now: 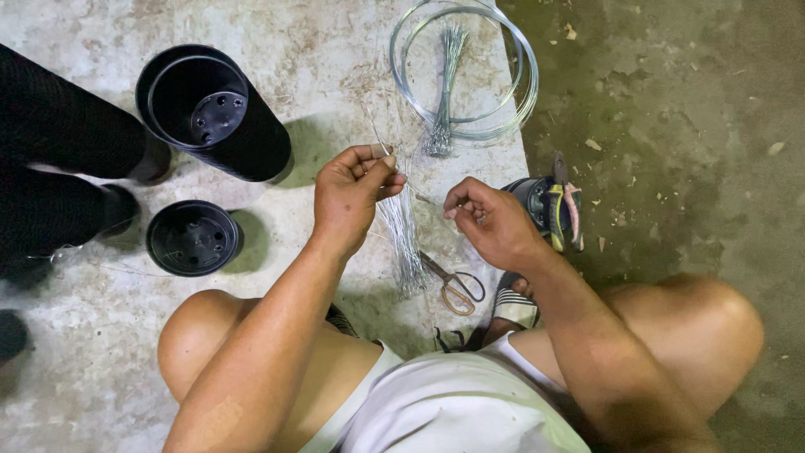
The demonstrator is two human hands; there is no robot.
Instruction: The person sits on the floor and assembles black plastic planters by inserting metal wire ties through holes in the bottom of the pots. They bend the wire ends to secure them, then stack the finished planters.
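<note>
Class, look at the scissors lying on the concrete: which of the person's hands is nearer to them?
Right. The right hand is just above the scissors; the left hand is farther off, up and to their left, pinching wire.

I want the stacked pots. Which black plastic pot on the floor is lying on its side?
The larger black pot, farther from the knees; the smaller pot stands upright.
</note>
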